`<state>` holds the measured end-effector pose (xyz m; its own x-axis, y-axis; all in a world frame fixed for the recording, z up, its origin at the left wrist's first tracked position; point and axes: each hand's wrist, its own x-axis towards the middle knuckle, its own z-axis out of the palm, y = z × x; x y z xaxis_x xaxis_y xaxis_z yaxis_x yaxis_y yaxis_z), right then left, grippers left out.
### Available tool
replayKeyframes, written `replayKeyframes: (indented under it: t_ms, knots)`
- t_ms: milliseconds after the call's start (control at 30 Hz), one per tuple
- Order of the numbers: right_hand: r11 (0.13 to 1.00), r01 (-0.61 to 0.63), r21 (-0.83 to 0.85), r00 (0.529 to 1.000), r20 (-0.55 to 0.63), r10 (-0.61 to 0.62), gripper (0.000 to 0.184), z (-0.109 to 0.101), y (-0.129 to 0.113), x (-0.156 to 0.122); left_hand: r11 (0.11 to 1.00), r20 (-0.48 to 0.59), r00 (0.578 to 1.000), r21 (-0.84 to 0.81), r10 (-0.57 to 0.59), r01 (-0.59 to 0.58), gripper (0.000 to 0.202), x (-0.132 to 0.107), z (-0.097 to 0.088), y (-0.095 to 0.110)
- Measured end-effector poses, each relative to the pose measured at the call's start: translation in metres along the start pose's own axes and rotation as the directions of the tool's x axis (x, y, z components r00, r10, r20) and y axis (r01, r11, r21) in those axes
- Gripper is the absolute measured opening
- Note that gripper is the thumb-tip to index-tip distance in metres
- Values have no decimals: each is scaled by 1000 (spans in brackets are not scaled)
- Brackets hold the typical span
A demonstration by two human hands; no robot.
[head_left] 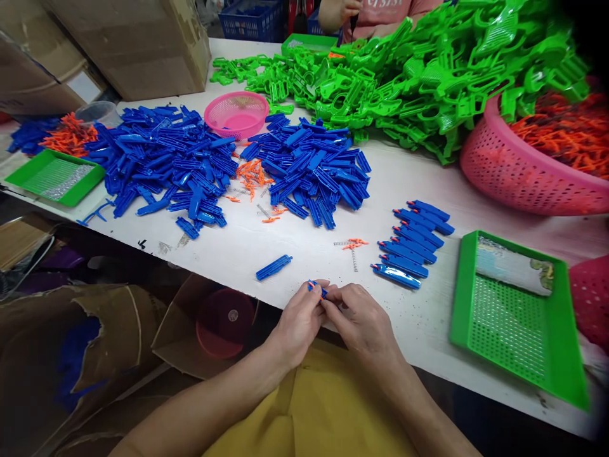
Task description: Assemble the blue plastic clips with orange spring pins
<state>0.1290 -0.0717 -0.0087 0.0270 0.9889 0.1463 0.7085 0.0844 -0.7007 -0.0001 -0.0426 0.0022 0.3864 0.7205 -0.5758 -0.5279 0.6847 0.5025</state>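
Note:
My left hand (299,320) and my right hand (359,316) meet at the near edge of the white table (309,254). Both pinch one small blue plastic piece (318,288), mostly hidden by the fingers. A single blue piece (273,267) lies just left of my hands. To the right, a neat row of blue pieces (413,244) is laid side by side. A metal spring and small orange bits (353,247) lie between.
Two heaps of blue pieces (162,162) (311,165) fill the table's middle and left. A green parts pile (428,70), pink baskets (236,113) (528,171), green trays (516,317) (54,174) and cardboard boxes (137,44) surround them. Another person (375,13) sits opposite.

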Motion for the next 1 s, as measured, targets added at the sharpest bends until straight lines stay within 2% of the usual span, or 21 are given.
replayKeyframes:
  t_ms: [133, 300, 367, 467, 567, 667, 733, 800, 900, 1000]
  knots:
    - [998, 49, -50, 999, 1, -49, 14, -1, -1, -1, 996, -21, 999, 83, 47, -45, 30, 0, -3, -4]
    - [995, 100, -5, 991, 87, -99, 15, -8, 5, 12, 984, -44, 995, 158, 92, -84, 29, 6, -10, -4]
    - [990, 114, -85, 993, 7, -114, 16, -10, 12, 32, 986, -42, 996, 147, 84, -77, 31, 9, -12, -3]
    - [941, 112, -321, 976, -145, -165, 16, -7, 24, 74, 994, -35, 998, 96, 55, -51, 30, 10, -12, 1]
    - [857, 16, -515, 985, -137, -100, 14, 1, 32, 118, 997, -44, 997, 50, 61, -58, 25, 10, -11, 3]
    - [818, -22, -574, 994, -102, -45, 6, 7, 33, 141, 998, -44, 997, -6, 64, -64, 22, 10, -12, 5]
    - [819, -28, -573, 993, -109, -42, 8, 6, 33, 140, 998, -43, 997, -35, 59, -61, 21, 10, -15, 8]
    - [835, -8, -550, 987, -137, -81, 13, 2, 32, 124, 997, -44, 998, -49, 54, -56, 19, 10, -18, 10]
    - [877, 133, -462, 958, -168, -234, 28, -9, 34, 85, 997, -61, 997, -58, 47, -50, 16, 9, -22, 16]
    - [901, 272, -338, 938, -114, -326, 25, -20, 43, 43, 997, -71, 997, -68, 37, -42, 15, 7, -25, 21]
